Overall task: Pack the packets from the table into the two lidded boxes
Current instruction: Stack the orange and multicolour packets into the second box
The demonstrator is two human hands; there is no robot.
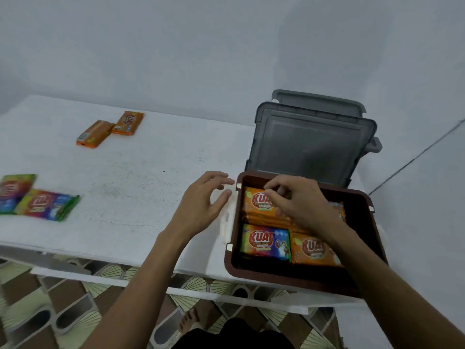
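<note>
Packets (266,242), seen from the head camera, are flat printed sachets. They are likely light, soft and a little slick, so they should bend rather than break. A pinch across a short edge, or a flat grip over both faces, looks the safest hold.

Several already lie in the brown box (251,269) at the table's right end. An orange stack (256,205) sits at its far left, with a rainbow one and another orange one nearer. Four wait on the table (141,177): two orange packets (127,122) touching each other far off, and two rainbow packets (47,204) at the left edge.

The right hand (297,200) is over the orange stack with its fingers (270,195) curled down at the top of it; whether they pinch it I cannot tell. The left hand (201,205) hovers just beside the box's left rim, fingers spread and holding nothing.

A grey lid (309,144) stands upright behind the box, with a second grey lid (319,102) behind that. White, slightly textured cloth covers the table. Plain pale walls close it in, and patterned tiles (75,311) lie below.
</note>
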